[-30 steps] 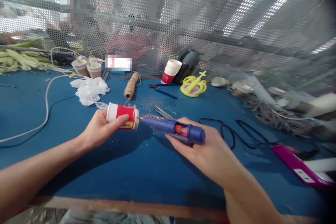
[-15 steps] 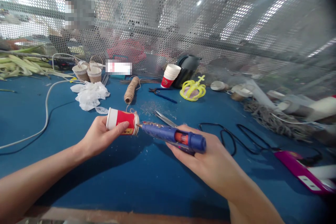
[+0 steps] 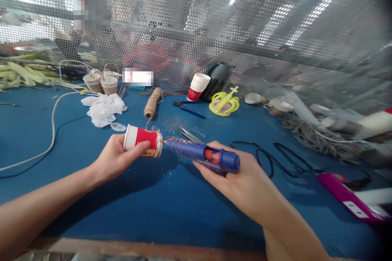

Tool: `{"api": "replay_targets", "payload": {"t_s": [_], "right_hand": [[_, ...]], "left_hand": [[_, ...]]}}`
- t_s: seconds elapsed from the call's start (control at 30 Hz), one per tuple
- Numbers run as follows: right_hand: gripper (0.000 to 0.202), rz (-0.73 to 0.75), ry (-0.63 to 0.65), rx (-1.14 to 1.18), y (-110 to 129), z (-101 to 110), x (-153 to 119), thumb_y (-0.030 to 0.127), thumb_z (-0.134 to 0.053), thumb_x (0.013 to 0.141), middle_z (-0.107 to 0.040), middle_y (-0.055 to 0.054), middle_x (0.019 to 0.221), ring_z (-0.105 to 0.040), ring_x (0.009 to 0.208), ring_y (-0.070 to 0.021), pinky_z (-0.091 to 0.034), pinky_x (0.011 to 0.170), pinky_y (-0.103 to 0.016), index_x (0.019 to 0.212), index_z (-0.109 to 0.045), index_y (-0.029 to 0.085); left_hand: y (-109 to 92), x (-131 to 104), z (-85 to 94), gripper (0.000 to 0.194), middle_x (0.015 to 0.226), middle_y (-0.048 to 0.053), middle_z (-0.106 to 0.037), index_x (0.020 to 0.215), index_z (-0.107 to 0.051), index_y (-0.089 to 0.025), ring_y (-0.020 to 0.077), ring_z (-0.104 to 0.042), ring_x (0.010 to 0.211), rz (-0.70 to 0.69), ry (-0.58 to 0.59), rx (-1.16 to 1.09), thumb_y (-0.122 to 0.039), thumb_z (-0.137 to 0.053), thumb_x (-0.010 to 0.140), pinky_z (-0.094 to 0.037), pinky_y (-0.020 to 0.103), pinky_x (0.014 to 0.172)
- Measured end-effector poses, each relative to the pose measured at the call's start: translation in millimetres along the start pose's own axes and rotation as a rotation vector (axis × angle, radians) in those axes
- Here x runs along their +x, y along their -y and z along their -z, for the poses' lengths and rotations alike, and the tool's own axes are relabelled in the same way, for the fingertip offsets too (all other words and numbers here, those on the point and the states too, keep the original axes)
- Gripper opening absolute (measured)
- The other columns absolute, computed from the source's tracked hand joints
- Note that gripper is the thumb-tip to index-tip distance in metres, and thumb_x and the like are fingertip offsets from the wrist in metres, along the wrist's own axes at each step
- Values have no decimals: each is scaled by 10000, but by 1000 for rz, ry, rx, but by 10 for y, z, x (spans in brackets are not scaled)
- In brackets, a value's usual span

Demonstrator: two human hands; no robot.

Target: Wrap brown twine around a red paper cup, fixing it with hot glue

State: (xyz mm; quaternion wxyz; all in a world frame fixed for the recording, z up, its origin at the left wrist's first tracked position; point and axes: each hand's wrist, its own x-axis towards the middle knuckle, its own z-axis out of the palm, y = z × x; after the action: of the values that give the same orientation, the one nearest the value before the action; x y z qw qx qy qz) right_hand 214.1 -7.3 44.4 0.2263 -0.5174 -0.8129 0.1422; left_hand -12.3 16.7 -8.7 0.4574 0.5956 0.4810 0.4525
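My left hand (image 3: 118,157) is wrapped round a red and white paper cup (image 3: 143,140) lying on its side in the air, its thumb across the red part. Twine circles the cup's right end and runs up to a twine roll (image 3: 152,104). In my right hand (image 3: 239,179) is a blue glue gun (image 3: 202,154), closed in the grip. The gun's nozzle points left and meets the cup's twine-wrapped end, though exact contact is hard to tell. Scissors (image 3: 189,134) lie behind the gun, partly hidden by it.
Behind stand stacked cups (image 3: 199,85), a yellow crown (image 3: 224,103), pliers (image 3: 191,110), a dark kettle (image 3: 217,79) and two twine-covered cups (image 3: 109,85). White lace (image 3: 105,109) lies left. A purple power strip (image 3: 346,195) and black cable (image 3: 263,151) are right. Perforated metal stands behind.
The glue gun's nozzle has shifted slightly upward against the cup's end. Both hands keep their hold, and the whole view has moved a little.
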Motion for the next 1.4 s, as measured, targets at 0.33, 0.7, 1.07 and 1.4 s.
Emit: {"api": "replay_targets", "payload": {"t_s": [0.33,0.7,1.07,1.4], "right_hand": [[129,10,37,-27,-33,-41,-57,233,-521,786,-518,39,587,-478,519,-99,-396,500,-223,671,-472,205],[117,21,32,-32,-16,-30,-57,207,-532,773,-512,48,586,-464,515,-91,-383,496,-209,672,-475,205],[88,24,43,-29,-25,-30,-62,202,-531,768,-521,46,587,-474,517,-94,-391,499,-213,689,-493,204],[119,-14,-20,-17,-5,-1,-52,232,-529,762,-520,50,547,-462,486,-101,-403,488,-223,661,-471,210]], "left_hand": [[-19,39,-16,195,666,33,-708,704,-678,-131,138,-618,577,75,-47,-88,-320,-634,683,-486,204,533],[47,40,16,212,695,30,-712,729,-668,-137,120,-617,592,92,-12,-167,-344,-631,699,-474,188,555],[69,50,-6,253,704,56,-712,731,-672,-123,137,-620,593,130,-7,-236,-370,-633,690,-478,215,563],[-23,-24,-7,164,650,13,-696,741,-682,-138,111,-573,527,-39,-47,18,-283,-623,693,-449,172,478]]}}
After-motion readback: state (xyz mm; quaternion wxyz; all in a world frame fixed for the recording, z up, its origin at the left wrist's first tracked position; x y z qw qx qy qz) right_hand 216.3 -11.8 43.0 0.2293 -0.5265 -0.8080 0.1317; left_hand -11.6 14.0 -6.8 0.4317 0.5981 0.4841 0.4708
